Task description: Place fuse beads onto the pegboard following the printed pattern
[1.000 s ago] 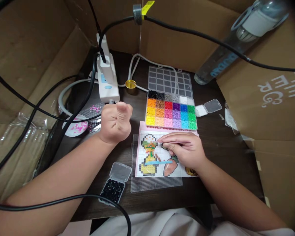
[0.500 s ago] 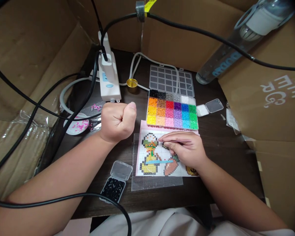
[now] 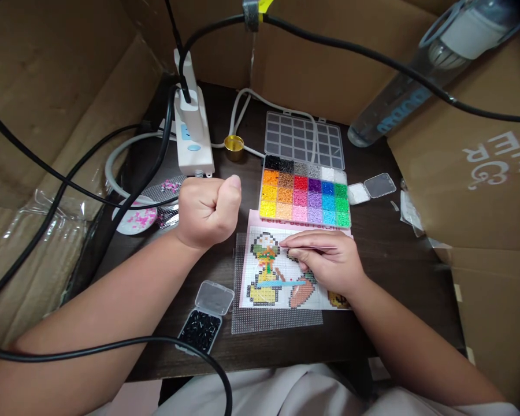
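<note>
My left hand (image 3: 210, 209) is held up in a tight fist left of the pattern sheet, thumb folded on top, and nothing shows in it. Between the thumb and fingers of my right hand (image 3: 327, 259) are thin pink tweezers (image 3: 314, 247), pointing left. Their tips are over the printed bead pattern sheet (image 3: 301, 231), near the white-topped figure. A clear pegboard (image 3: 277, 321) lies over the sheet and sticks out at its left and front. Coloured beads (image 3: 266, 257) show on the figure; which are placed and which are printed I cannot tell.
Behind the sheet stands an open sorted bead box (image 3: 305, 193). A small box of black beads (image 3: 199, 330) is front left, a box of white beads (image 3: 358, 193) right. A power strip (image 3: 193, 133), gold cup (image 3: 234, 147), white dish (image 3: 136, 218) and black cables (image 3: 125, 345) surround the area.
The camera view has shifted very slightly. My left fist and my right hand with the tweezers stay practically where they were.
</note>
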### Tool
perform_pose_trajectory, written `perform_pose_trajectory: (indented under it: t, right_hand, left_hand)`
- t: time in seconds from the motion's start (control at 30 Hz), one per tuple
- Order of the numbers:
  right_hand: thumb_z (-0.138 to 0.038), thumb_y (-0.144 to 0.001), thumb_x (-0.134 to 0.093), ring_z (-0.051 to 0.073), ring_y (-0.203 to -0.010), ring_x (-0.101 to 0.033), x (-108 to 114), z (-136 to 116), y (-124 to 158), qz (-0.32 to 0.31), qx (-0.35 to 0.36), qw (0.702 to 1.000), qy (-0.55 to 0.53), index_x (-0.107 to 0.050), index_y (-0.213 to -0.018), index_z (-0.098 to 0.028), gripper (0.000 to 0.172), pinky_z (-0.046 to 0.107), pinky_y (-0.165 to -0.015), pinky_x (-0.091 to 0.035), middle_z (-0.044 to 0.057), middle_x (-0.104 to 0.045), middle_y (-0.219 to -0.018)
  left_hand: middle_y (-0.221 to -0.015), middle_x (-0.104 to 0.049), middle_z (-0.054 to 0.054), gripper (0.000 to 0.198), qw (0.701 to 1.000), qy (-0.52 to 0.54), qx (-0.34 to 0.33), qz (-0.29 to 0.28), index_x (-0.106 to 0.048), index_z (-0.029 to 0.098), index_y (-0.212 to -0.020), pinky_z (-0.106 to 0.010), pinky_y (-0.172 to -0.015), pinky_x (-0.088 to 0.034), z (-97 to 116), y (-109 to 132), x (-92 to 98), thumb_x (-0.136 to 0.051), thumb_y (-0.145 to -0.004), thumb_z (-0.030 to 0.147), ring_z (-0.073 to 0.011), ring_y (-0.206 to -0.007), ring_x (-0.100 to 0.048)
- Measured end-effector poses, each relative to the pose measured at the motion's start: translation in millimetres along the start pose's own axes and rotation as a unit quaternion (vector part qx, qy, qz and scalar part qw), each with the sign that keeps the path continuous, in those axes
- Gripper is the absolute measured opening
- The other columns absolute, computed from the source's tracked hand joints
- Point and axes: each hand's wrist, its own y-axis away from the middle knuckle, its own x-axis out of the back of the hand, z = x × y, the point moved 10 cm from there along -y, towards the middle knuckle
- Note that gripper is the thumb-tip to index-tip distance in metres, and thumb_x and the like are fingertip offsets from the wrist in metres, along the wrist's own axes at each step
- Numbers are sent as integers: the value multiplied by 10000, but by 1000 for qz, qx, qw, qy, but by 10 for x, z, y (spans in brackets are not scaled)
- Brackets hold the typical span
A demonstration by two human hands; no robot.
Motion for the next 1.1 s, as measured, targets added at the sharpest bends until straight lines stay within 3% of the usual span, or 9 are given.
perform_pose_trajectory:
  t: [0.73,1.1]
  right_hand:
    - [-163,-769,-711,74,-418,-569,8,77,9,9,-30,1000,0,-791,-817,-224,111,215,-393,-512,47,-774,-834]
    - [-177,-768,-713,77,-417,-570,4,63,1,6,-31,999,10,-792,-819,-218,102,218,-393,-516,52,-775,-830]
  left_hand:
    - [-380,-299,35,547,999,-21,32,12,-309,162,-414,-299,-375,-184,-38,19,1,-497,-921,247,-48,-342,-307]
    - [-383,-255,38,528,1000,-19,6,11,-279,149,-426,-293,-374,-164,13,3,-6,-515,-895,200,-32,-344,-266]
